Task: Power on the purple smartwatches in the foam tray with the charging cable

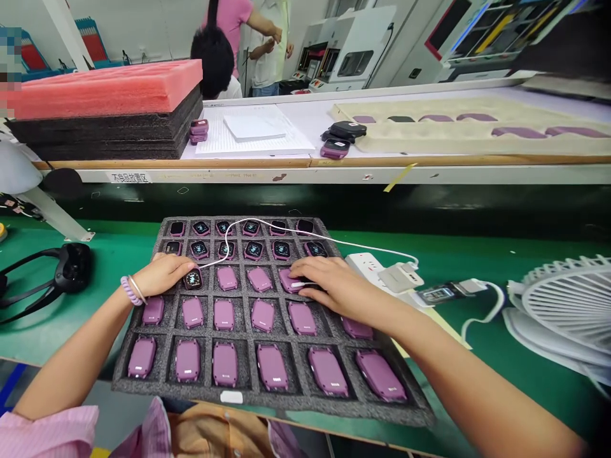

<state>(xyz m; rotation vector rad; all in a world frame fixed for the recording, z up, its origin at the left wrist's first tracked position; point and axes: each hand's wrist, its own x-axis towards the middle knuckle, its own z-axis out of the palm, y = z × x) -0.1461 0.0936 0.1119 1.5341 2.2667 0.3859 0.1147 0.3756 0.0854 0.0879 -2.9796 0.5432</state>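
A grey foam tray (224, 397) lies in front of me, its compartments holding several smartwatches. In the back two rows the screens face up, some lit; most in the nearer rows show purple backs, like this smartwatch (225, 364). My left hand (165, 273) is closed on a smartwatch with a lit dial (193, 278) at the left of the middle row. A white charging cable (229, 236) reaches that watch. My right hand (334, 283) has its fingers around a purple-backed smartwatch (287, 278) in the same row, a white cable end between thumb and fingers.
Right of the tray sit a power strip (365, 266), a white charger (401, 277), a small display device (439, 293) and a white fan (568, 299). A black headset (71, 270) lies left. The shelf bears foam sheets (109, 95), papers and a cream tray (429, 137). People are beyond.
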